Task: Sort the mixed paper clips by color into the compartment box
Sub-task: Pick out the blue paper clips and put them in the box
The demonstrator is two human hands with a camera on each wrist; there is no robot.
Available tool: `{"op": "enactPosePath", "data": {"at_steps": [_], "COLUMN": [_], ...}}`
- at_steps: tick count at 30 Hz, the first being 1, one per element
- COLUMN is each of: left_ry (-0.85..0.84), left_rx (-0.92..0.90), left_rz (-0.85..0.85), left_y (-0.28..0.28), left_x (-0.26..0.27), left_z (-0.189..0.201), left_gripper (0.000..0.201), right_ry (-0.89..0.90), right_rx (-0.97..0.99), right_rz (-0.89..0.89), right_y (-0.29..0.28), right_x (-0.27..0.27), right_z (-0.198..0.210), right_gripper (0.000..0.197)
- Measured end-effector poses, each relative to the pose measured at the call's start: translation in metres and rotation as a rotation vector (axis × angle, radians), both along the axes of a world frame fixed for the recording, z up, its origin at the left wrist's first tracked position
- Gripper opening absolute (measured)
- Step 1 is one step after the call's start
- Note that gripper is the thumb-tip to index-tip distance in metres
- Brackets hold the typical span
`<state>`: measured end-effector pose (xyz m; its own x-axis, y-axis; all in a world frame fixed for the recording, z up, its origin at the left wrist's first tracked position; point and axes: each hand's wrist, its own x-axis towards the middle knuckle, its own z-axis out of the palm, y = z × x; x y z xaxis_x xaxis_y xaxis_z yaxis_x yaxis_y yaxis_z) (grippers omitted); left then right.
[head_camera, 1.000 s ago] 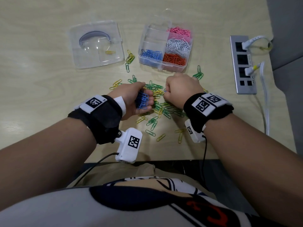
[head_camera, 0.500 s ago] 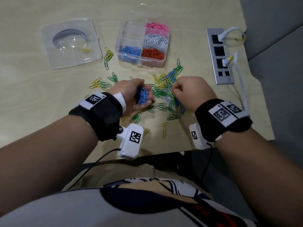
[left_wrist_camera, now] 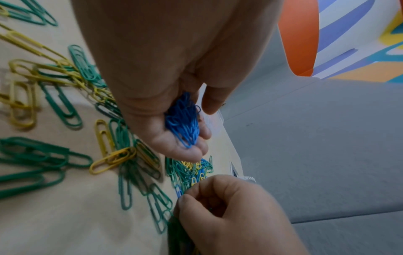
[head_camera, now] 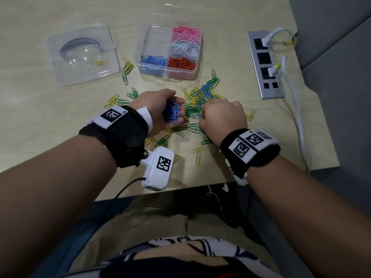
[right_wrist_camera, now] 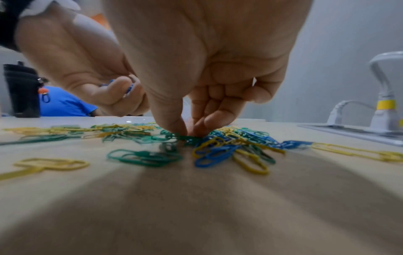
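Observation:
My left hand (head_camera: 160, 105) is cupped palm-up over the table and holds a bunch of blue paper clips (head_camera: 171, 114), seen close in the left wrist view (left_wrist_camera: 184, 124). Beside it my right hand (head_camera: 220, 117) is curled, thumb and forefinger pinching down into the mixed pile of green, yellow and blue clips (head_camera: 200, 97). The fingertips (right_wrist_camera: 174, 127) touch green clips; which clip they pinch is unclear. The clear compartment box (head_camera: 180, 74) stands beyond the pile, with blue (head_camera: 153, 61), orange, white and pink clips in separate cells.
A clear plastic lid (head_camera: 82, 55) with a yellow clip on it lies at the far left. A grey power strip (head_camera: 265, 63) with white cables sits at the right. Loose clips lie scattered around both hands. The table's near edge (head_camera: 200, 183) is just behind my wrists.
My right hand has shifted a little toward the near right side of the pile and still pinches into it. My left hand keeps its bunch of blue clips in place.

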<state>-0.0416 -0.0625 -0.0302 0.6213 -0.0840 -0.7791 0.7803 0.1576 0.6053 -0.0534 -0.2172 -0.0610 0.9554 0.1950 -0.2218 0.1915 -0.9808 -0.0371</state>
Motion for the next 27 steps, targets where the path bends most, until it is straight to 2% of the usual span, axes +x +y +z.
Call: {"op": "enactPosePath", "data": {"at_steps": [7, 10, 15, 21, 24, 27], "left_ry": [-0.07, -0.081, -0.058, -0.024, -0.019, -0.015], "left_rx": [-0.024, -0.044, -0.03, -0.023, -0.016, -0.011], "left_rz": [-0.014, 0.021, 0.043, 0.05, 0.062, 0.06], "left_y": [-0.009, -0.009, -0.008, 0.0, 0.003, 0.003], "left_x": [0.012, 0.011, 0.003, -0.002, -0.004, -0.005], "left_z": [0.011, 0.013, 0.008, 0.002, 0.001, 0.003], "left_gripper": [0.036, 0.037, 0.035, 0.034, 0.034, 0.033], "right_ry": [-0.044, 0.005, 0.1, 0.04, 0.002, 0.061], "right_rx": [-0.031, -0.037, -0.036, 0.198, 0.182, 0.147], "right_rz": [0.037, 0.023, 0.012, -0.175, -0.143, -0.075], "right_y": [0.006, 0.005, 0.004, -0.014, -0.017, -0.012], "right_x": [-0.001, -0.001, -0.001, 0.005, 0.002, -0.002], "right_z": [0.0, 0.004, 0.007, 0.017, 0.018, 0.012], "right_gripper": [0.017, 0.017, 0.027, 0.015, 0.014, 0.016]}}
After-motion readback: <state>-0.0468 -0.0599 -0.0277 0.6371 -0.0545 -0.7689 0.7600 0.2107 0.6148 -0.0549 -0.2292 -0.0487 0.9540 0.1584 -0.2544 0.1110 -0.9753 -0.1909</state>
